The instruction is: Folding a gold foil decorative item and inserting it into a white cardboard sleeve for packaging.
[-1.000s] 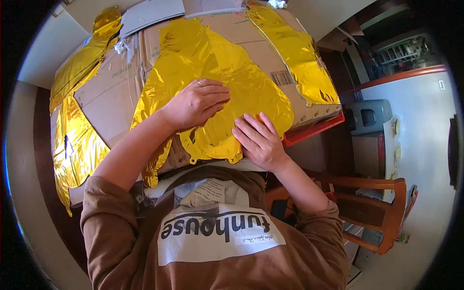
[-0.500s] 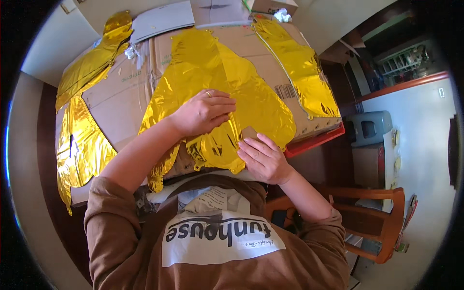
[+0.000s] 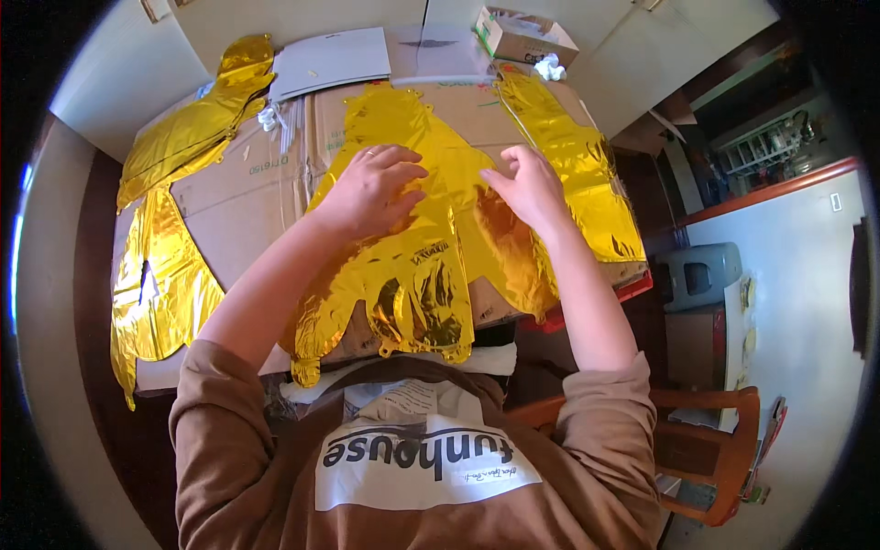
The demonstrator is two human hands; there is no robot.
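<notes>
1. gold foil balloon, flat and deflated, spread over the centre of the frame on a sheet of brown cardboard; lower lobes crumpled and hanging past the near edge of the cardboard, just above the chest.
2. left hand, palm down, pressed onto the upper left part of that foil; fingers slightly spread and gently curled, resting flat rather than gripping (a ring shows on one finger).
3. right hand, right of centre, on the foil's upper right part; fingers bent and close together, fingertips touching the foil (whether a fold is pinched under them cannot be told).
4. second gold foil strip, running from upper centre down to the right edge of the cardboard, just beside the right hand.
5. more gold foil pieces at the left of the frame, from the upper left down along the left edge of the cardboard, well apart from both hands.
6. white sheet at the top, left of centre, lying flat; small open box at the top, right of centre, with a crumpled white scrap just below it.
7. wooden chair at the lower right; grey container at the right, beyond the table's edge.
</notes>
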